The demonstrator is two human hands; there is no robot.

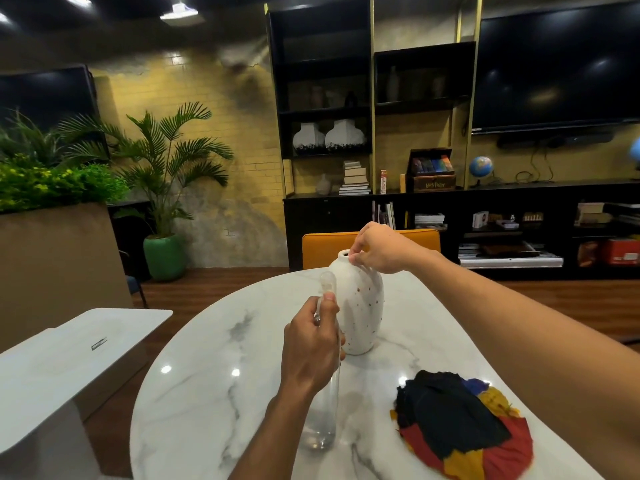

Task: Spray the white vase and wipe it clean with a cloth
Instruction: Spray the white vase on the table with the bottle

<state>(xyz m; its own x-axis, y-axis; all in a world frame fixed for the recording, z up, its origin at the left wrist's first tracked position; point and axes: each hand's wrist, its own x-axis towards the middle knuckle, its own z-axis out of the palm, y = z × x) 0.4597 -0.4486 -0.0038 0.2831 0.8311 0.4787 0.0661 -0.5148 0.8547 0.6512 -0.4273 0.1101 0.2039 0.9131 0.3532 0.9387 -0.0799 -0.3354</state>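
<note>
A white speckled vase (360,306) stands upright on the round marble table (207,393), past its middle. My right hand (375,249) pinches the vase's rim from above. My left hand (311,344) grips a clear spray bottle (323,420), held just left of the vase with its nozzle end up near the vase's shoulder. My thumb rests at the top of the bottle. A crumpled cloth (460,427) in black, red, yellow and blue lies on the table at the front right, untouched.
An orange chair (322,249) stands behind the table's far edge. A second white table (69,355) sits to the left, across a gap of wooden floor. Black shelving with books and vases lines the back wall; potted plants stand at the left.
</note>
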